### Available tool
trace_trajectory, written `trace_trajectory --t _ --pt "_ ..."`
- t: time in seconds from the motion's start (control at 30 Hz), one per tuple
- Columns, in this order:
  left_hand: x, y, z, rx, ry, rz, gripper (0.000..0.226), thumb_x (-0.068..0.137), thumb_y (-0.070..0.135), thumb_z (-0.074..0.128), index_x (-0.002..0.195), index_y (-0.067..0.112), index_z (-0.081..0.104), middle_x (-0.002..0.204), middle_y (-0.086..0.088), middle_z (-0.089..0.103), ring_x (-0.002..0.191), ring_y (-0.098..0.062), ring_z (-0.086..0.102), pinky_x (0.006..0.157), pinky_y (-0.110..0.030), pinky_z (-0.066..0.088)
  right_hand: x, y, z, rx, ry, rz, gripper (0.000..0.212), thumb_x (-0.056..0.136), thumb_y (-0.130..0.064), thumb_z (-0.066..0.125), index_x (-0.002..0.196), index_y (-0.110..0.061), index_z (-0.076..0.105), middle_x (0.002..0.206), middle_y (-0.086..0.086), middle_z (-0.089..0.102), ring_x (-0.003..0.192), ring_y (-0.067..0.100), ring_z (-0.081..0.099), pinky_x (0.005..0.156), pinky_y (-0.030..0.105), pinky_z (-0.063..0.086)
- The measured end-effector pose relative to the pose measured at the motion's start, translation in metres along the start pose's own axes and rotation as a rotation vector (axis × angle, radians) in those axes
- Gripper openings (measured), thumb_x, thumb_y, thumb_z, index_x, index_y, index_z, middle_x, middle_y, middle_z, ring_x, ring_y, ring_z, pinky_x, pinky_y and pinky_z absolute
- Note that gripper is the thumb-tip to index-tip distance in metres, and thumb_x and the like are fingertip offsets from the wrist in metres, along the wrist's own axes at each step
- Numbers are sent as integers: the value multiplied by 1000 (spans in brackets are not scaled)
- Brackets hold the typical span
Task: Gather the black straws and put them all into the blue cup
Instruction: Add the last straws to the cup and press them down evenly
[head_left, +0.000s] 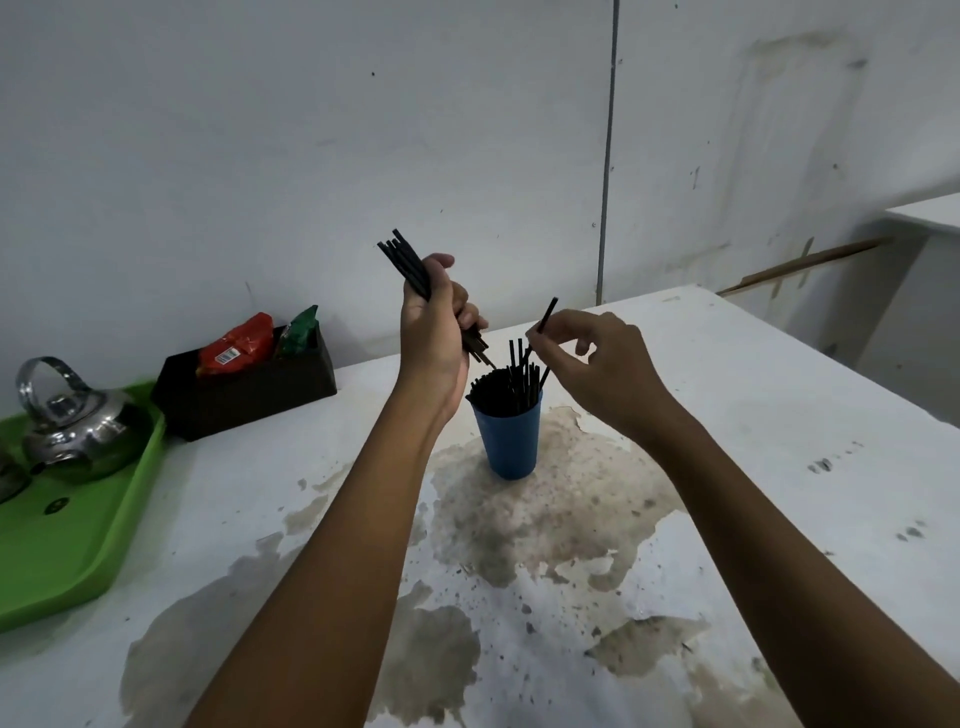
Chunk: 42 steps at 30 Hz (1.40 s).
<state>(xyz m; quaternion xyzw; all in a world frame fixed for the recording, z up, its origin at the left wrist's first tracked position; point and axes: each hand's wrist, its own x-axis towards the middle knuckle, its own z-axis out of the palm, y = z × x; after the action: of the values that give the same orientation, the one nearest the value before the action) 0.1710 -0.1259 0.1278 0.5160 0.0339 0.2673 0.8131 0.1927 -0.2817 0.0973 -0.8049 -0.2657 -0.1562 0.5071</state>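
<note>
A blue cup (511, 441) stands upright in the middle of the stained white table, packed with several black straws (506, 387) that stick out above its rim. Just above and left of the cup, my left hand (434, 325) is closed around a bundle of black straws (408, 262), tilted with its top ends to the upper left. My right hand (587, 358) hovers over the cup's right side and pinches a single black straw (545, 318) between thumb and fingertips; its lower end points down into the cup.
A green tray (67, 540) with a steel kettle (70, 421) sits at the left edge. Behind it, a dark box (249, 397) holds red and green packets. The white wall runs close behind the table. The table's right edge slopes away toward another white counter (924, 213).
</note>
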Motion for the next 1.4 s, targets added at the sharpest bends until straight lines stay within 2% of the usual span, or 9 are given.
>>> trace_trajectory --t 0.1,0.2,0.4,0.57,0.73,0.9,1.03,1.23,1.4 --pt "-3 -6 5 88 -13 4 22 107 30 36 92 19 47 58 8 39 54 -11 38 70 -29 45 1 11 5 -81 19 -61 10 88 -32 68 89 -25 75 93 -24 67 92 -11 51 81 20 40" --pt "-8 -12 4 335 -30 29 23 106 36 34 90 25 46 63 11 48 66 -12 46 76 -26 39 0 22 6 -168 -42 -19 14 88 -38 66 98 -37 75 130 -14 59 112 16 42 89 15 28" --pt "-13 -21 -5 424 -10 14 22 105 44 29 101 33 48 83 16 71 86 -13 53 85 -29 44 -14 21 0 -7 -82 60 45 90 -33 54 133 -45 52 150 -18 38 135 9 29 109 47 36" --pt "-20 -32 -13 491 -40 12 26 105 48 24 112 34 45 98 18 74 93 -12 52 92 -26 41 -34 27 16 112 -37 79 42 101 -32 40 142 -39 42 142 -28 38 133 -7 31 114 31 30" --pt "-27 -42 -21 559 -100 -61 35 104 50 23 120 32 49 116 18 69 104 -8 55 98 -23 40 -47 33 34 182 -64 128 40 104 -35 34 144 -36 39 145 -18 45 133 -4 39 111 21 30" --pt "-32 -44 -29 669 -127 -135 32 104 43 35 103 23 59 98 8 61 83 4 54 67 -3 41 -47 32 39 196 -38 138 39 104 -33 35 142 -32 42 138 -21 50 125 -11 42 100 4 28" --pt "-31 -50 -37 765 -166 -94 19 102 32 48 106 30 67 111 9 67 103 0 61 85 -12 41 -46 31 37 228 -29 139 38 104 -29 36 141 -27 46 135 -21 49 121 -17 41 96 0 28" --pt "-35 -45 -36 719 -151 -134 34 95 39 58 127 28 55 130 12 60 122 -3 53 95 -15 37 -43 29 35 239 -24 132 38 104 -27 37 141 -23 48 138 -17 49 118 -22 40 96 -1 28" --pt "-31 -35 -33 627 -109 -80 58 101 51 34 153 25 30 152 4 43 141 -8 34 103 -19 21 -40 23 30 242 11 110 40 105 -26 36 143 -21 44 145 -12 47 131 -8 39 103 3 27"
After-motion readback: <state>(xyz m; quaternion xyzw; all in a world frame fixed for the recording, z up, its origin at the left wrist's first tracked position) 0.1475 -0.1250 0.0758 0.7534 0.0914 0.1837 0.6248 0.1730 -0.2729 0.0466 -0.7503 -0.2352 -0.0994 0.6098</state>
